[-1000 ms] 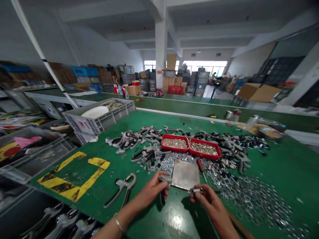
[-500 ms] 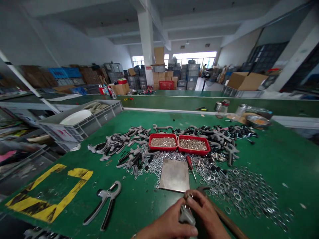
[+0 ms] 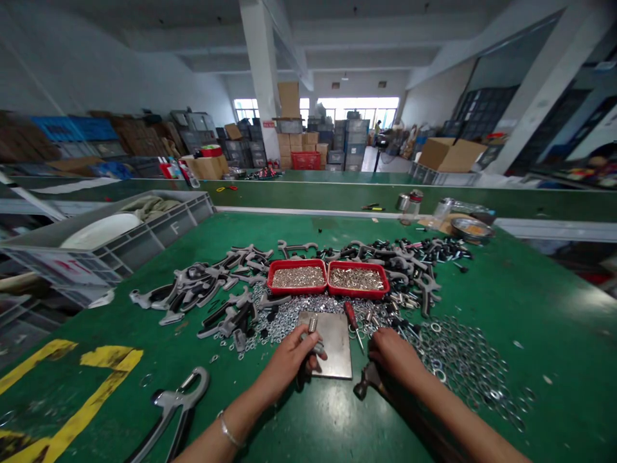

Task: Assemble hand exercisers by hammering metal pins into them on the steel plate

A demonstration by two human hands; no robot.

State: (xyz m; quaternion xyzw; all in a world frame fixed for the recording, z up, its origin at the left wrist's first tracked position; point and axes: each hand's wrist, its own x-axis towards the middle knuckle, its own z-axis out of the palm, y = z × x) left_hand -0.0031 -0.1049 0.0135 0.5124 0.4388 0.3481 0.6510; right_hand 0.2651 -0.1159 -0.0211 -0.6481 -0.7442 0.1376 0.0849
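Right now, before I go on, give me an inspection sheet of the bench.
Surface: green bench, yellow tape at front left.
Job's things: steel plate between the hands; hammer beside it.
Hands: left hand holds a metal part over the plate; right hand is by the hammer, grip unclear.
Clutter: washers, red trays of small parts, metal handles, red-handled screwdriver beside the plate.
Cables: nothing seen.
Surroundings: grey crate at left, stacked cartons far back.
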